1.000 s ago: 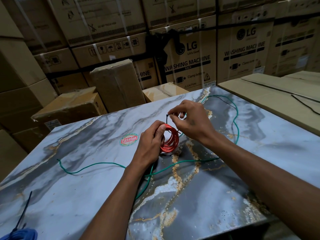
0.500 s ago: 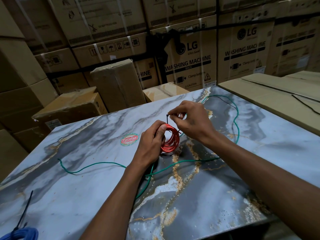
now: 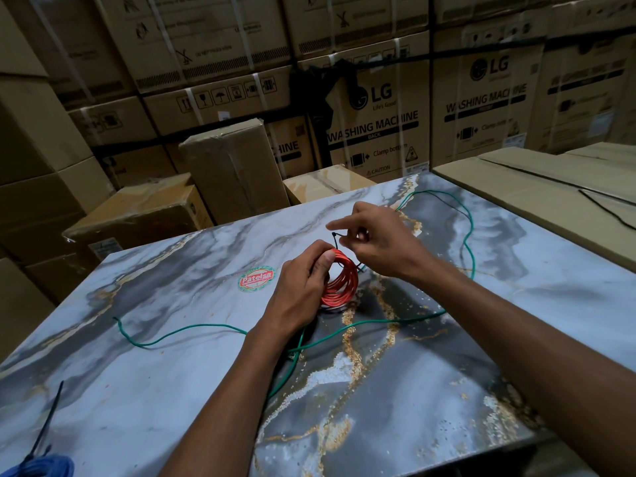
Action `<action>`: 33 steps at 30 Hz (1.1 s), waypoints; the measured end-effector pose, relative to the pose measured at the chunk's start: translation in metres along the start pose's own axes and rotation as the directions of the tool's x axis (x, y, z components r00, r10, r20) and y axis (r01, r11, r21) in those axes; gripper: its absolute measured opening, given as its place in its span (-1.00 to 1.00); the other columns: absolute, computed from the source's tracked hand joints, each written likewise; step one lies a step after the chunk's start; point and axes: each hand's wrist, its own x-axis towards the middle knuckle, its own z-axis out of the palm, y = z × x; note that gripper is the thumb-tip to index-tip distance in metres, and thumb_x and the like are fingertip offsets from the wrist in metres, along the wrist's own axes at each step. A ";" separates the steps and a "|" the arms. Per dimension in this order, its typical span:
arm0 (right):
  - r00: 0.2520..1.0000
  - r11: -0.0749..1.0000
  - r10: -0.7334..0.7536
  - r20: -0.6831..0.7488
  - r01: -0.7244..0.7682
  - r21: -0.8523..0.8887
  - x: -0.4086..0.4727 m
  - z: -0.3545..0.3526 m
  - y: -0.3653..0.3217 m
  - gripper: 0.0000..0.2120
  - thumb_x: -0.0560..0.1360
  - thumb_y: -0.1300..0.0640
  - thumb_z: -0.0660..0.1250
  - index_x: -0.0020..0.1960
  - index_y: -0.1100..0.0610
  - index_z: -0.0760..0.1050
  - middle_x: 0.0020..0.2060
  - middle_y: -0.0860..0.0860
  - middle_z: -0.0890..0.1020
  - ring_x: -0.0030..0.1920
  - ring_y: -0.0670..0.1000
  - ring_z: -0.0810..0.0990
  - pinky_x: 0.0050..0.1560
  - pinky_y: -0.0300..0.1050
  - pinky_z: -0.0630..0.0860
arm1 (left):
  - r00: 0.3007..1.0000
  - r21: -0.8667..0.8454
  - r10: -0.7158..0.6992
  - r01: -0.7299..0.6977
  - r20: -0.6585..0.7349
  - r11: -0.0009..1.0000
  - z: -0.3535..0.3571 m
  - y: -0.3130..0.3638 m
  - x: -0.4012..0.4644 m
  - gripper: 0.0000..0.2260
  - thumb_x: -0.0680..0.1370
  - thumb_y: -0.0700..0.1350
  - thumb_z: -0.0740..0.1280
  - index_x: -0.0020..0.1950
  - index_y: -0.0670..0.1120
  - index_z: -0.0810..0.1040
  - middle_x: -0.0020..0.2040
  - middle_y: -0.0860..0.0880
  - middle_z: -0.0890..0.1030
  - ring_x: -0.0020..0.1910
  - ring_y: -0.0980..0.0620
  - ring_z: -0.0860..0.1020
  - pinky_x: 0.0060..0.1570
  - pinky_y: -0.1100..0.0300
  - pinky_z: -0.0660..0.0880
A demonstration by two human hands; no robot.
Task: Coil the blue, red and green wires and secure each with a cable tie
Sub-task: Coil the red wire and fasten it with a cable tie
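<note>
red wire (image 3: 339, 282): orange-red coil
green wire (image 3: 192, 330): dark green
blue wire (image 3: 41, 467): blue coil
cable tie (image 3: 335, 239): black
second cable tie (image 3: 48, 421): black
table (image 3: 172, 373): marble pattern, pale grey-blue with dark grey veins and gold grainy streaks
sticker (image 3: 255, 279): red, green rim, white letters
boxes (image 3: 378, 115): brown cardboard, black print, white straps

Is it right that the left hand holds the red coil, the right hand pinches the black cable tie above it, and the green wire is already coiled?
Not quite. In the head view, the green wire lies loose across the marble table, not coiled. The left hand does hold the red coil, and the right hand pinches the black cable tie.
</note>
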 end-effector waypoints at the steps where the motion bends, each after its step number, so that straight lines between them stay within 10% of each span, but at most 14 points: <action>1: 1.000 1.000 -0.006 0.019 0.006 -0.003 0.000 -0.001 0.000 -0.70 0.55 0.25 0.44 0.26 0.07 0.66 -0.22 -0.12 0.44 -0.23 -0.21 0.45 -0.25 -0.50 0.33 | 1.000 0.009 0.004 -0.004 0.003 1.000 0.000 0.000 0.000 -0.79 0.71 0.04 0.14 0.05 0.03 0.54 -0.27 0.10 0.53 -0.27 0.15 0.48 -0.28 0.34 0.34; 18: 0.996 0.999 0.036 0.077 -0.038 0.027 0.001 -0.013 0.002 -0.80 0.53 0.25 0.46 0.14 0.11 0.69 -0.31 -0.06 0.62 -0.20 0.00 0.65 -0.13 -0.12 0.55 | 1.000 -0.029 -0.023 0.023 -0.002 0.999 -0.003 -0.006 0.002 -0.76 0.70 0.08 0.16 -0.01 0.03 0.55 -0.33 0.03 0.51 -0.32 0.07 0.46 -0.27 0.02 0.40; 33: 0.997 0.996 -0.082 0.008 0.082 -0.030 -0.001 -0.006 -0.007 -0.80 0.49 0.26 0.48 0.10 0.12 0.69 -0.27 -0.18 0.45 -0.27 -0.22 0.46 -0.23 -0.48 0.29 | 0.994 0.008 -0.091 0.092 -0.053 0.996 0.000 0.001 0.001 -0.80 0.71 0.04 0.14 0.03 0.04 0.52 -0.27 0.08 0.54 -0.25 0.11 0.49 -0.26 0.13 0.36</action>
